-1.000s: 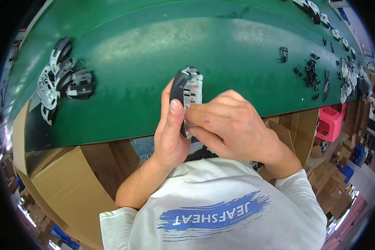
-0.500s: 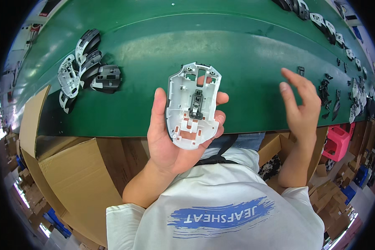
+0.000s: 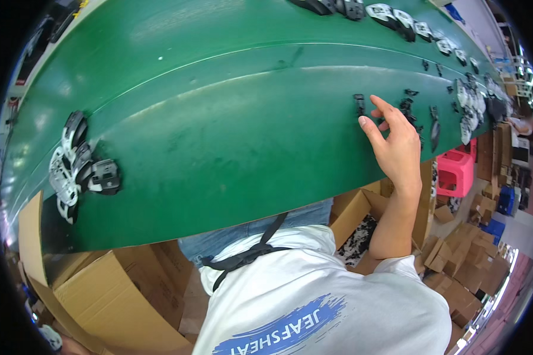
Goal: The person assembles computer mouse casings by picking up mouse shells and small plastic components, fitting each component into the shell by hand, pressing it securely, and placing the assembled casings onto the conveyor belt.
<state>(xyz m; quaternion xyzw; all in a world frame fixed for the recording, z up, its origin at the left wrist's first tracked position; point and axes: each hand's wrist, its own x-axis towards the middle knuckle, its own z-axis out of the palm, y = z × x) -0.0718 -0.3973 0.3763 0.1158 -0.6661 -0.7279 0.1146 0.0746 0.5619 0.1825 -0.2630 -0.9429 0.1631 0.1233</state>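
Observation:
My right hand (image 3: 394,145) hovers over the green table with thumb and forefinger apart, holding nothing. Just beyond its fingertips lies a small black plastic part (image 3: 359,105). More small black parts (image 3: 407,109) lie behind and to the right of the hand, partly covered by it. My left hand (image 3: 72,347) is at the lower left rim, beside the cardboard box and mostly cut off. A white and dark mouse shell (image 3: 51,338) is in its fingers, small and blurred there.
A pile of black and white mouse shells (image 3: 65,177) sits at the table's left end. More white shells (image 3: 469,109) lie at the right. An open cardboard box (image 3: 118,296) stands below the left table edge, another box (image 3: 346,216) by my lap. A pink stool (image 3: 455,173) is at the right.
My left hand has carried the mouse shell from the middle, over the table, to the far lower left. The view has turned. My right hand is closer to the small black part.

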